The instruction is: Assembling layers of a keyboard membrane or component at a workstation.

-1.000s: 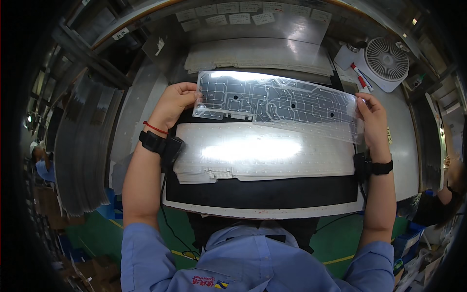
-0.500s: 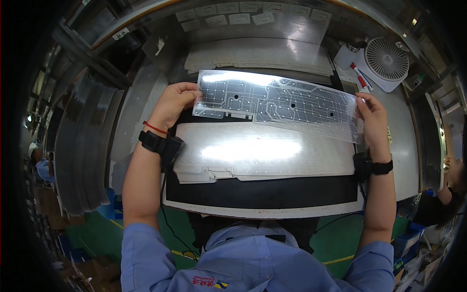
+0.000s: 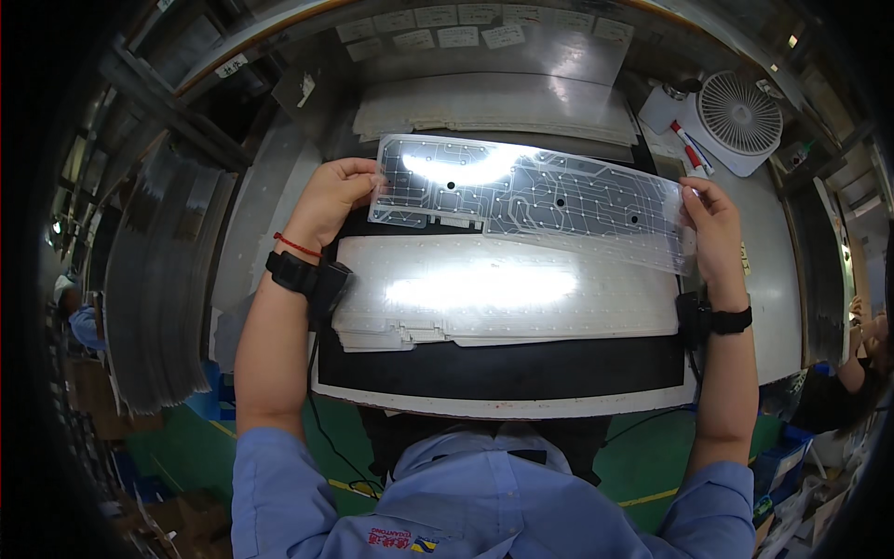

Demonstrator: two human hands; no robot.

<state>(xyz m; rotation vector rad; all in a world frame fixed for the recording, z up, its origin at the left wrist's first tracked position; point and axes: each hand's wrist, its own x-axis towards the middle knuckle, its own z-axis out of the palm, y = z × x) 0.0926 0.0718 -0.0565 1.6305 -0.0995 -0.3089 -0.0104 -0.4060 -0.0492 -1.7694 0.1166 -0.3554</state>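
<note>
A pale-edged worktable spans the middle of the scene, with a black mat across most of its near part. On the mat lies the near stack, a broad, low pile of translucent, pale sheets, glaring under the light, with a notched near edge toward the left. Beyond it, at the far side, lies the far stack, a similar pale pile. The clear sheet, long and printed with fine circuit lines and several dark round spots, is held between the two piles as seen from above, its left end farther off and its right end nearer, partly overlapping the near stack in the view; whether it touches that pile cannot be told. To the far right stands a round white fan. The person's left hand pinches the sheet's left edge between thumb and fingers, and the right hand grips the right end near its far corner. Smallest, beside the fan, lies a red-and-white marker. As far as can be judged, the handling of this one sheet is midway: it is picked up and spread between both hands, but not yet let go or set down, and both piles hold many more. Which pile it belongs to cannot be told.
</note>
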